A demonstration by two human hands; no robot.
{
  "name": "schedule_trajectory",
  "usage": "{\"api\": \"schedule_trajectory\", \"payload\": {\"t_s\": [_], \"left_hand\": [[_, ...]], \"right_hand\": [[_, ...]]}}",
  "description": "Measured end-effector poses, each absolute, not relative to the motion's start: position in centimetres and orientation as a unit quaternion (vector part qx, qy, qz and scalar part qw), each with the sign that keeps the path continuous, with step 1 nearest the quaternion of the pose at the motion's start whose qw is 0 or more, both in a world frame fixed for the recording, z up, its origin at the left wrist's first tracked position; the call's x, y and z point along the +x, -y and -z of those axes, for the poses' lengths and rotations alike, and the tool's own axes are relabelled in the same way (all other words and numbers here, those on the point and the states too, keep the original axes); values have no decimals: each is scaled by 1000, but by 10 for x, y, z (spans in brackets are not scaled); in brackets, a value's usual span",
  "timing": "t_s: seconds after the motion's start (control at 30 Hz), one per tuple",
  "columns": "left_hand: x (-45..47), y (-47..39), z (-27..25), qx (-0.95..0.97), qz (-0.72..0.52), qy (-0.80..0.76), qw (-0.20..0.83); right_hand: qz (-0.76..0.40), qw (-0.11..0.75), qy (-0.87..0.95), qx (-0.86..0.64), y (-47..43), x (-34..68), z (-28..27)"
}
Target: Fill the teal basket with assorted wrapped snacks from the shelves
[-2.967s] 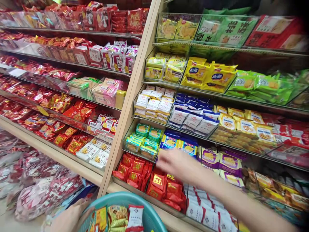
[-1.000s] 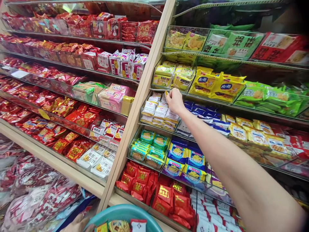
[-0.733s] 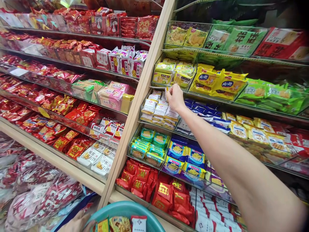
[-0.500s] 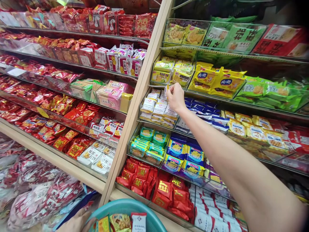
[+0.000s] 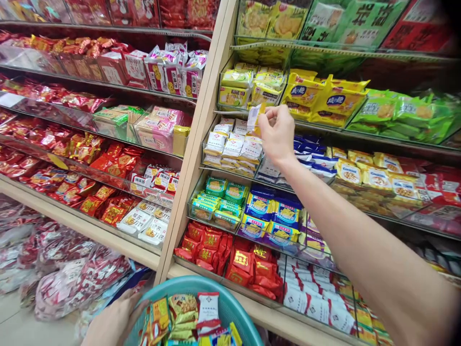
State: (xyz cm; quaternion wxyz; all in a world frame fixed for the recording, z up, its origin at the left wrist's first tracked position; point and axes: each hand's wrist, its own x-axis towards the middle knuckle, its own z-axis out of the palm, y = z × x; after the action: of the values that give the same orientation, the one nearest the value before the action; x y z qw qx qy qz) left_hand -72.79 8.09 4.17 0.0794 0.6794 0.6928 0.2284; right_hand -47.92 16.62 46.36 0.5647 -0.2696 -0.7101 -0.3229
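Note:
My right hand [image 5: 277, 132] pinches a small white-and-yellow snack packet [image 5: 254, 120] by its edge, in front of the shelves. Just below and left of it is a clear bin of similar white-and-yellow packets [image 5: 234, 146]. At the lower left, my left hand [image 5: 117, 315] is closed on the rim of a teal plastic basin [image 5: 241, 307]. Inside the basin lie several wrapped snacks, among them a white packet with red ends [image 5: 208, 311], a gold-green packet [image 5: 183, 307] and an orange-green one [image 5: 158, 317].
A wooden upright [image 5: 196, 129] divides two shelf units with clear-fronted bins. Yellow packets [image 5: 302, 93] sit above my right hand, blue-and-yellow ones [image 5: 259, 204] and red ones [image 5: 239, 262] below. Plastic bags of goods [image 5: 81, 283] lie on the floor at left.
My right hand has drawn the white-and-yellow packet away from its bin, slightly right, so more of it shows. The view has tilted down, and more of the basin's contents are visible.

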Motion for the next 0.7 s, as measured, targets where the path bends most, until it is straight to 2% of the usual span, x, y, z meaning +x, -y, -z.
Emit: {"api": "schedule_trajectory", "payload": {"t_s": [0.17,0.3,0.47,0.57,0.7], "left_hand": [[-726,-74,-54,690,-183,-697,64],[-725,-71,-56,686,-176,-705,27],[-720,-68,-62,689,-164,-706,8],[-716,-67,-66,690,-165,-704,8],[-712,-65,-68,688,-166,-706,5]], "right_hand": [[181,597,751,-216,-103,-447,-397],[39,573,762,-299,-47,-420,-312],[-202,411,778,-430,3,-389,-198],[-328,299,775,-449,24,-376,-144],[-356,237,800,-420,39,-367,-95]]}}
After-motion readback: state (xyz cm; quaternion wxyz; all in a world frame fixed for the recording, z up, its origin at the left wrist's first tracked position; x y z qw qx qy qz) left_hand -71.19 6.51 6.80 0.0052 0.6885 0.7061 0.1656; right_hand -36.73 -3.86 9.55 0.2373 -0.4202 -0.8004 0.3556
